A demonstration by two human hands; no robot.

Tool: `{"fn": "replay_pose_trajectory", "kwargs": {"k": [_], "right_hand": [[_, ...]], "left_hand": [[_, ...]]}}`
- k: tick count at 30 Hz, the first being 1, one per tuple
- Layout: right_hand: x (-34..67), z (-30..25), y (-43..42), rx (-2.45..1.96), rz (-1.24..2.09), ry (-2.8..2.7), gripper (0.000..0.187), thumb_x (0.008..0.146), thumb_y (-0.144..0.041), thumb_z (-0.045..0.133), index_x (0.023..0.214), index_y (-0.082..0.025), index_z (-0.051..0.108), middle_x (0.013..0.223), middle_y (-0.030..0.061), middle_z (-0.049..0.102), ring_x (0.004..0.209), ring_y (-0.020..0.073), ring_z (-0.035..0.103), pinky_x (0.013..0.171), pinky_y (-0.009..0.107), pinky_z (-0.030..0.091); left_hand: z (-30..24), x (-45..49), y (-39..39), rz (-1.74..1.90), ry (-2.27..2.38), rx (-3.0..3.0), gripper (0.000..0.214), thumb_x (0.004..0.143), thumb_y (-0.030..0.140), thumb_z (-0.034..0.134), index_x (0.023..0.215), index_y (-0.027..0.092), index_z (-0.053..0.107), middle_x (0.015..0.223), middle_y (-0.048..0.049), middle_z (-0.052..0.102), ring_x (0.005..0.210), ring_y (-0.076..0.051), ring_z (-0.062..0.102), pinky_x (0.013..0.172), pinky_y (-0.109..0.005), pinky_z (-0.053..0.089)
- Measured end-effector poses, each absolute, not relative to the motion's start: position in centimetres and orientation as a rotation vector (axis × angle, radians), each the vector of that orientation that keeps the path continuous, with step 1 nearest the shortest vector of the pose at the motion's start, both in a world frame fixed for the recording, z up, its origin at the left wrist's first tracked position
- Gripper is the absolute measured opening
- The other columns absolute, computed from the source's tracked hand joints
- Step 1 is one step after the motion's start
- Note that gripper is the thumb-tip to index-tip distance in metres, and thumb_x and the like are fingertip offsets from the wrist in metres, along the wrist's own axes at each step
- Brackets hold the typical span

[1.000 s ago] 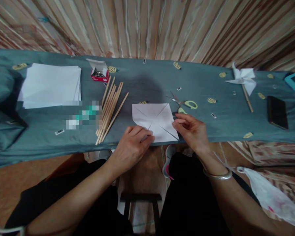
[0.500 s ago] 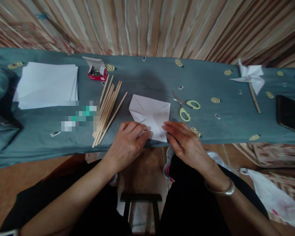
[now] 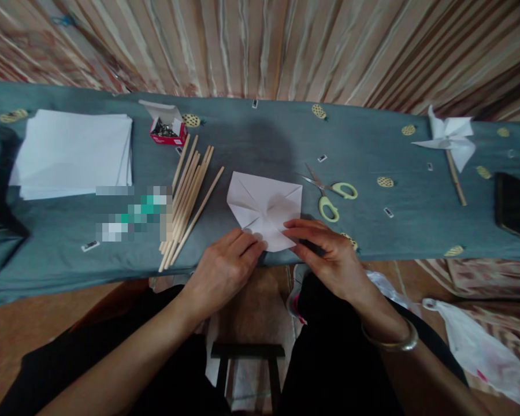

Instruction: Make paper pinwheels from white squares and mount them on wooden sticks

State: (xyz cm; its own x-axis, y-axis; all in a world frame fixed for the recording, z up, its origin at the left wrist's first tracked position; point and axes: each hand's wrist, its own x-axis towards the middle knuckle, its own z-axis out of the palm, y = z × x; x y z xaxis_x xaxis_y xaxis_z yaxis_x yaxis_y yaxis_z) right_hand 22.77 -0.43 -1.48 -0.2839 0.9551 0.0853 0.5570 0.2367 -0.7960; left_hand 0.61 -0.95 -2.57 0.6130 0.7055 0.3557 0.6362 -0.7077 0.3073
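A white paper sheet (image 3: 266, 199) with cut or creased lines running in from its corners lies at the table's near edge. My left hand (image 3: 227, 266) is closed, its thumb and fingertips gripping the sheet's near left edge. At the near right corner, my right hand (image 3: 331, 251) pinches the paper between thumb and fingers, and that corner lifts slightly. Just right of the sheet, green-handled scissors (image 3: 328, 209) lie with their blades apart. Several thin wooden sticks (image 3: 190, 199) lie in a loose bundle to its left.
A stack of white paper (image 3: 73, 153) lies at the left, beside an open red box (image 3: 169, 133) of small metal pieces. A paper pinwheel (image 3: 453, 138) on a stick and a dark phone (image 3: 515, 205) lie at the right. A blurred-out patch (image 3: 134, 214) covers something near the sticks.
My right hand has shifted slightly, and its fingers now reach over the near right corner, which bends up. My left hand has slid a little toward me along the near edge.
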Motion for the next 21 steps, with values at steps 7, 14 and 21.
{"fn": "replay_pose_trajectory", "kwargs": {"k": [7,14,21], "right_hand": [[21.0,-1.7,0.7,-1.435,0.867,-1.799,0.004,0.082,-0.023,0.066,0.082,-0.024,0.07,0.12,0.0058,0.066,0.115,0.022,0.06,0.102,0.044,0.046],[20.3,-1.8,1.6,-1.485,0.76,-1.827,0.003,0.08,-0.024,0.067,0.079,-0.022,0.069,0.13,0.0086,0.06,0.123,0.0252,0.054,0.104,0.047,0.043],[19.7,-1.9,1.8,-1.504,0.574,-1.977,0.005,0.082,-0.022,0.064,0.078,-0.023,0.067,0.131,0.0064,0.058,0.122,0.0263,0.053,0.103,0.048,0.044]], "left_hand": [[-2.8,0.6,-0.9,0.718,1.12,2.604,0.019,0.09,0.01,0.052,0.107,0.008,0.06,0.093,-0.0097,0.065,0.085,-0.02,0.059,0.076,-0.034,0.057],[-2.6,0.8,-1.0,0.693,1.135,2.558,0.041,0.092,0.01,0.048,0.133,0.009,0.043,0.088,-0.0065,0.063,0.081,-0.019,0.058,0.074,-0.034,0.056],[-2.5,0.7,-0.8,0.722,1.055,2.536,0.027,0.093,0.009,0.047,0.118,0.009,0.055,0.09,-0.008,0.063,0.082,-0.018,0.056,0.071,-0.032,0.057]]}}
